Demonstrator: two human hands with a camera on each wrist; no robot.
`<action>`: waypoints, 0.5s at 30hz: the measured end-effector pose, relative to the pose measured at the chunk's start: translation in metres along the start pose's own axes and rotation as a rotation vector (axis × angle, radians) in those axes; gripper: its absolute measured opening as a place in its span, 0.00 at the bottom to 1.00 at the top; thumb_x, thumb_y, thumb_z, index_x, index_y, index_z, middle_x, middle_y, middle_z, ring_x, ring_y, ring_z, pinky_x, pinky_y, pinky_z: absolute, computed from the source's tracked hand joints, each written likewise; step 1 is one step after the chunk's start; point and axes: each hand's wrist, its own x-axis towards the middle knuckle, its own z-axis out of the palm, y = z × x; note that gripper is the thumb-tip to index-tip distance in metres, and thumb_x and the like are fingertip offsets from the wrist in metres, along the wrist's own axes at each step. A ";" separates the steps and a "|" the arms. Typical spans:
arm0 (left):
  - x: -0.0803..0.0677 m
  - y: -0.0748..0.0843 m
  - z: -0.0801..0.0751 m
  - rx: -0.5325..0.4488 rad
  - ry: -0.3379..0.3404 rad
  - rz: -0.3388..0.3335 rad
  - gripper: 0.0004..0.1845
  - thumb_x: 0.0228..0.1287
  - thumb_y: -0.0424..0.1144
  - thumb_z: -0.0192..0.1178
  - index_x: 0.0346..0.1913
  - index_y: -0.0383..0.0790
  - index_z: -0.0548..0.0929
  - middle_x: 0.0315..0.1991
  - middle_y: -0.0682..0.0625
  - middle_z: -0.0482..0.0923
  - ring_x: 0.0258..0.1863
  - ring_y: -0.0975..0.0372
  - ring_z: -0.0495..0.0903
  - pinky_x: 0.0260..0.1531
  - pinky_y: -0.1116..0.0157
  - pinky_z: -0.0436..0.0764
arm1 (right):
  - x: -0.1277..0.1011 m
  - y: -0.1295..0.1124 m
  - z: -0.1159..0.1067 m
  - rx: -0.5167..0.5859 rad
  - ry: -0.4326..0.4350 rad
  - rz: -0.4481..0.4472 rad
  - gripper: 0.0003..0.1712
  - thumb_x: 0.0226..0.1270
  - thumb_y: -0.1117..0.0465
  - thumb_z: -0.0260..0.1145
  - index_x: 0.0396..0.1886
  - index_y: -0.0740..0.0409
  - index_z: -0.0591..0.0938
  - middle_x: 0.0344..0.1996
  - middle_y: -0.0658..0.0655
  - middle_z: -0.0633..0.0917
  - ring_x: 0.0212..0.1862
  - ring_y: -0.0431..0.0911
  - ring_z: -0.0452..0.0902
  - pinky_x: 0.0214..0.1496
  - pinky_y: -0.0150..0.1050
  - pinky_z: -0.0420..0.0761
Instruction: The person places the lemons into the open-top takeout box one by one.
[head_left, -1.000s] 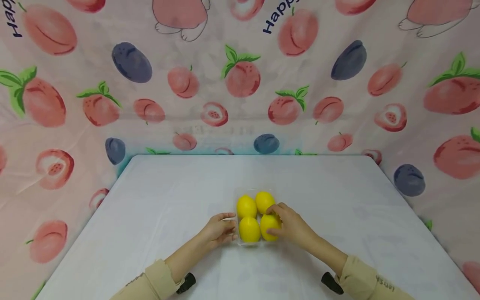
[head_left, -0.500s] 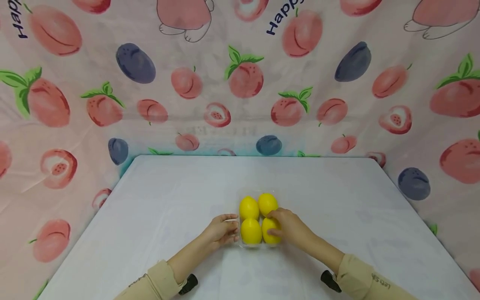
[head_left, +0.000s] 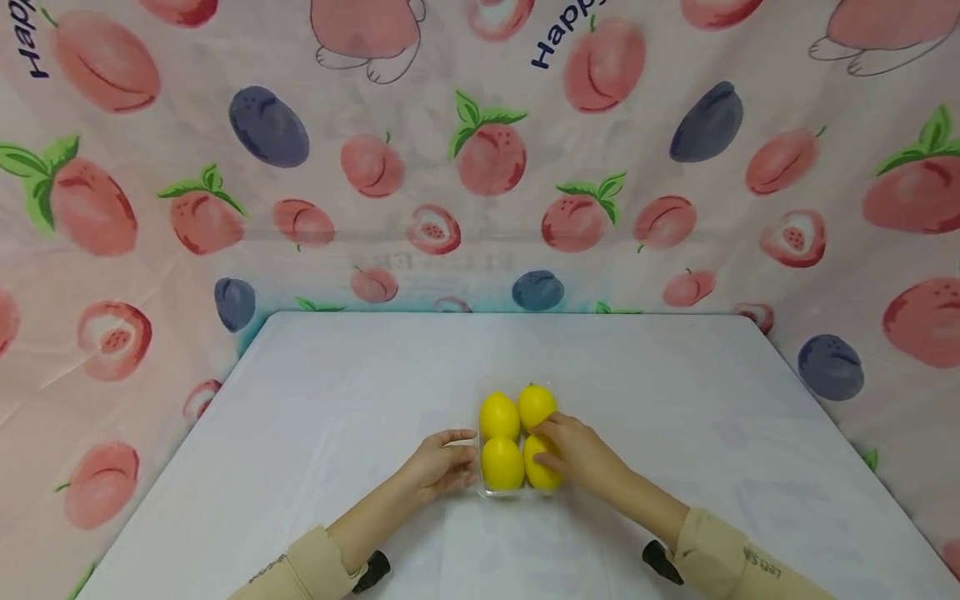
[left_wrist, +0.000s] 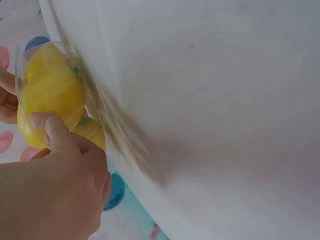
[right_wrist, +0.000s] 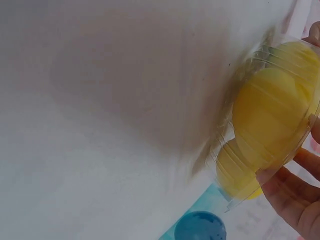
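Note:
Several yellow lemons sit two by two in a clear plastic tray (head_left: 517, 493) on the white table. My right hand (head_left: 588, 454) reaches in from the right, pinching the front right lemon (head_left: 540, 467) between thumb and fingers, its index finger close to the back right lemon (head_left: 537, 404). From the left, my left hand (head_left: 438, 462) rests its extended fingertips against the tray's left wall. Left of my right hand are the front left lemon (head_left: 502, 465) and back left lemon (head_left: 498, 415). Both wrist views show the tray's ribbed see-through side (right_wrist: 250, 135) with lemons (left_wrist: 55, 92) inside.
The white table (head_left: 337, 375) spreads around the tray. Behind it hangs a cloth (head_left: 420, 125) printed with peaches and blue fruit. Beneath the beige cuffs sit black wrist devices, one left (head_left: 372, 572) and one right (head_left: 662, 562).
The back right lemon has turned a little, and a small dark tip now shows at its far end. Both hands stay by the tray; the whole view has shifted slightly.

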 end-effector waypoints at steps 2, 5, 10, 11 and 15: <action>-0.003 -0.001 -0.002 0.008 -0.017 -0.004 0.21 0.66 0.29 0.53 0.62 0.31 0.67 0.32 0.52 0.75 0.28 0.65 0.75 0.34 0.68 0.84 | -0.003 0.002 -0.003 0.015 -0.027 -0.012 0.19 0.57 0.62 0.70 0.48 0.64 0.81 0.45 0.58 0.82 0.46 0.50 0.78 0.52 0.48 0.79; -0.008 -0.003 -0.003 0.029 -0.031 -0.002 0.23 0.66 0.30 0.54 0.63 0.31 0.67 0.33 0.52 0.74 0.29 0.64 0.76 0.35 0.67 0.84 | -0.008 0.010 -0.012 0.046 -0.045 -0.056 0.19 0.58 0.62 0.69 0.49 0.62 0.80 0.47 0.57 0.82 0.48 0.51 0.78 0.52 0.49 0.79; -0.010 -0.003 -0.002 0.060 -0.055 0.014 0.24 0.67 0.32 0.54 0.64 0.31 0.66 0.37 0.50 0.74 0.31 0.64 0.76 0.36 0.67 0.84 | -0.015 0.025 -0.024 0.087 -0.006 -0.138 0.18 0.59 0.61 0.69 0.49 0.60 0.80 0.46 0.56 0.82 0.43 0.49 0.79 0.45 0.42 0.82; -0.011 -0.002 -0.002 0.069 -0.055 0.018 0.24 0.67 0.32 0.53 0.64 0.31 0.66 0.38 0.48 0.74 0.31 0.64 0.76 0.35 0.67 0.84 | -0.016 0.028 -0.025 0.087 0.003 -0.152 0.18 0.59 0.61 0.69 0.49 0.59 0.80 0.46 0.56 0.82 0.42 0.48 0.78 0.43 0.40 0.82; -0.012 0.003 -0.005 0.113 -0.028 0.058 0.23 0.67 0.33 0.52 0.64 0.31 0.66 0.45 0.43 0.75 0.32 0.62 0.76 0.35 0.66 0.84 | -0.020 0.038 -0.030 0.074 0.060 -0.202 0.17 0.59 0.64 0.68 0.49 0.59 0.80 0.45 0.56 0.82 0.40 0.47 0.77 0.42 0.41 0.82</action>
